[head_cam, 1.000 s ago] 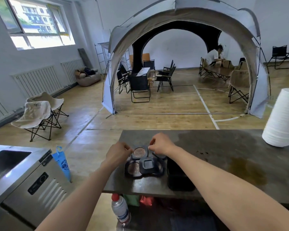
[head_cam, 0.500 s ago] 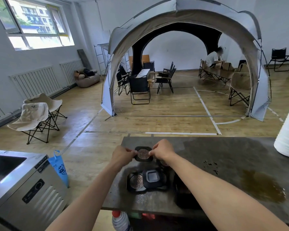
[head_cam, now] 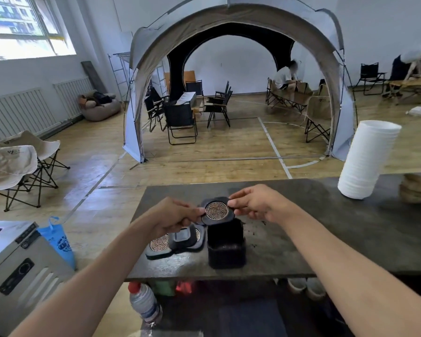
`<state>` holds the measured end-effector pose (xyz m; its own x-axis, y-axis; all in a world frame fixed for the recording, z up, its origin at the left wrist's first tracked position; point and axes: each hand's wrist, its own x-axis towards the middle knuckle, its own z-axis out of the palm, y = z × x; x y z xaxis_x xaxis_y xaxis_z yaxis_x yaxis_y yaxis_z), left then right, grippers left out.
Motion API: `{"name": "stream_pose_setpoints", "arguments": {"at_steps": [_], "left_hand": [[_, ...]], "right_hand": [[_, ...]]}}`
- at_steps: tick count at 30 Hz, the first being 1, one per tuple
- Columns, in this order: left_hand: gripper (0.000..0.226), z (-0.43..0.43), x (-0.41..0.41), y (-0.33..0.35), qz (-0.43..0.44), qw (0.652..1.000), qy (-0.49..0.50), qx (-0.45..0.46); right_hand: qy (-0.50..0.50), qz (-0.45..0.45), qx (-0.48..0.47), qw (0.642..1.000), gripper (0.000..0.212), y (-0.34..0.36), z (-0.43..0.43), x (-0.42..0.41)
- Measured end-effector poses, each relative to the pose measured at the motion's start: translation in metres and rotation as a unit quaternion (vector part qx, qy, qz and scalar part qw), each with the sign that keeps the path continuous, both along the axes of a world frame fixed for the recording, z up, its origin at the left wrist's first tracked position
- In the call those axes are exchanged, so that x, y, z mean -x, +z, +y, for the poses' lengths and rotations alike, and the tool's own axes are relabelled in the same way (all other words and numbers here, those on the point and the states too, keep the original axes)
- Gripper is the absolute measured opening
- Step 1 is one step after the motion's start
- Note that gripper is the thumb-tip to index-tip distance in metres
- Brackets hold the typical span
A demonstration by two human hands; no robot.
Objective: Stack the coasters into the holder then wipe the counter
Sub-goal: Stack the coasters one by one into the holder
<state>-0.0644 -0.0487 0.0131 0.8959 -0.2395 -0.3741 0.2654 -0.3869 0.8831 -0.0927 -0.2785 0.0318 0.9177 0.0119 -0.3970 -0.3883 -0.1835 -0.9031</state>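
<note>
A dark coaster (head_cam: 216, 210) with a round copper lattice inlay is held level in the air by both hands. My left hand (head_cam: 173, 215) pinches its left edge and my right hand (head_cam: 258, 203) pinches its right edge. It hovers just above the black square holder (head_cam: 226, 246), which stands open-topped on the dark counter (head_cam: 301, 239). To the holder's left several more coasters (head_cam: 173, 242) lie overlapping on the counter, one with a copper inlay showing.
A tall stack of white bowls (head_cam: 367, 161) stands at the counter's back right, with brown bowls (head_cam: 417, 188) beside it. Dark specks and a stain mark the counter right of the holder. A steel appliance (head_cam: 17, 263) and a plastic bottle (head_cam: 143, 305) are at the lower left.
Both hands lifted one coaster off the pile and carried it right, from above the pile to just over the holder. The camera view shifted too.
</note>
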Motion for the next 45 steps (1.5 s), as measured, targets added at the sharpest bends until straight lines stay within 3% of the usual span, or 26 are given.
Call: {"name": "stream_pose_setpoints", "arguments": {"at_steps": [6,15,22,31,38,40,45], "left_hand": [[0.034,-0.012,0.017,-0.011,-0.018,0.999,0.014,-0.035],[0.029,-0.021,0.027,-0.034,-0.004,0.997,0.032,-0.071],[0.041,-0.028,0.026,-0.041,-0.017,0.993,0.038,-0.111],[0.046,-0.025,0.022,-0.048,-0.028,0.990,0.025,-0.136],[0.023,0.004,-0.010,-0.025,-0.071,0.985,0.100,-0.121],[0.016,0.009,-0.026,-0.024,-0.065,0.983,0.118,-0.121],[0.022,0.007,-0.059,-0.037,-0.045,0.980,0.111,-0.160]], "right_hand": [[-0.027,0.012,0.022,0.999,0.035,-0.020,-0.013,0.028],[-0.031,0.030,0.056,0.997,0.029,-0.046,-0.021,0.038],[-0.032,0.061,0.091,0.993,0.028,-0.065,-0.018,0.034],[0.004,0.022,0.169,0.985,0.028,-0.062,-0.018,0.032],[0.014,-0.075,0.221,0.972,0.006,-0.023,-0.030,-0.006],[0.016,-0.099,0.217,0.971,0.008,-0.020,-0.018,-0.028],[0.069,-0.051,0.220,0.972,0.005,-0.048,0.021,-0.079]]}}
